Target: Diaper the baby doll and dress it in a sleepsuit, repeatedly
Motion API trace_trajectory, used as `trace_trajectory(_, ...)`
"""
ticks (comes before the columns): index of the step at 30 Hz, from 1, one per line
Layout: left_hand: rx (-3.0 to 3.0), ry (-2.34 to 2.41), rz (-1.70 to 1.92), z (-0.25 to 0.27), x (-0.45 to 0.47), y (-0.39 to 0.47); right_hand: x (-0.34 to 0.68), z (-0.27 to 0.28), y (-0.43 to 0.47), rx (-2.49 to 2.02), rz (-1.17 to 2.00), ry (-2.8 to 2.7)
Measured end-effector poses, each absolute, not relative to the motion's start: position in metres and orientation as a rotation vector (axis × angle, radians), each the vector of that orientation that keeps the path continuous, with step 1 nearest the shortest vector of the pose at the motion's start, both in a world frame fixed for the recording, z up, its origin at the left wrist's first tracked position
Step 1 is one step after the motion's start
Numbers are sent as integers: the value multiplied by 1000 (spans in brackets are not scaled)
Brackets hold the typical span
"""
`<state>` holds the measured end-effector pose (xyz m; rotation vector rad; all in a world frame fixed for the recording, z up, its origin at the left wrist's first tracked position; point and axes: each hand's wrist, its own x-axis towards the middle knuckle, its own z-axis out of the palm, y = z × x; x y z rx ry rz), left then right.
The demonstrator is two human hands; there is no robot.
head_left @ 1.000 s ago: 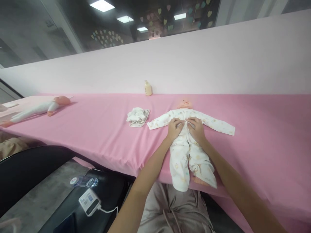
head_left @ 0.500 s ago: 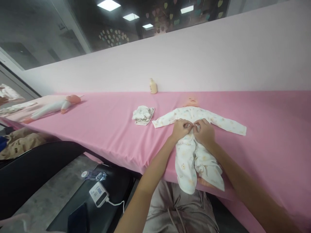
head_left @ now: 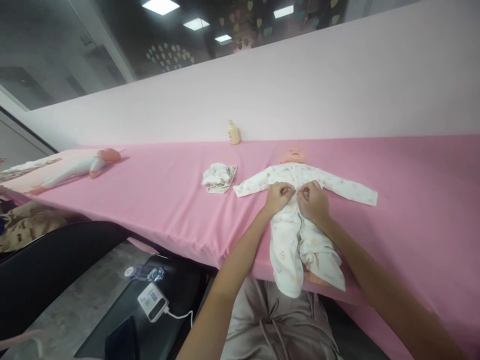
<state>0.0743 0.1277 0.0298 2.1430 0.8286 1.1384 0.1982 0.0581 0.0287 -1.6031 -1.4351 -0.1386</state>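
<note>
A baby doll (head_left: 294,157) lies on its back on the pink-covered table, dressed in a white patterned baby romper (head_left: 285,240). The romper's sleeves stretch out to both sides, and its legs reach the near table edge. At the middle of the romper's front, my left hand (head_left: 278,197) pinches the fabric between thumb and finger. Close beside it, my right hand (head_left: 314,201) pinches the opposite side of the front opening. Any fastener between the fingertips is too small to make out. Part of a doll's foot shows under the right leg cuff.
Left of the doll is a folded white cloth (head_left: 219,178); a cream bottle (head_left: 233,133) stands by the wall. Another doll (head_left: 84,165) lies far left. Below, a black chair holds a plastic bottle (head_left: 144,273), a white device with a cable (head_left: 153,301) and a dark phone-like slab (head_left: 122,340).
Both hands keep their pinch on the romper front, with only slight finger movement. The view has shifted a little. At far left, the patterned cloth and hand have mostly left view.
</note>
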Motion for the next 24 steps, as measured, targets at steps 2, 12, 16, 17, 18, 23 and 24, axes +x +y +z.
trace_trajectory(2,2096,806,1151,28,75,129,198,29,58,-1602,-103,-1416)
trace_trajectory(12,1846,664,1126,25,74,130,200,31,59,-1567,-19,-1396)
trace_trajectory(16,1800,668,1169,26,76,128,200,31,58,-1576,-10,-1378)
trace_trajectory(17,1789,673,1180,26,76,128,200,31,58,-1581,-10,-1372)
trace_trajectory(18,1783,672,1188,26,76,128,200,31,58,-1582,-13,-1369)
trace_trajectory(23,1798,631,1195,23,75,130,200,31,59,-1562,-29,-1367)
trace_trajectory(24,1808,624,1190,23,74,130,200,30,59,-1559,-35,-1363)
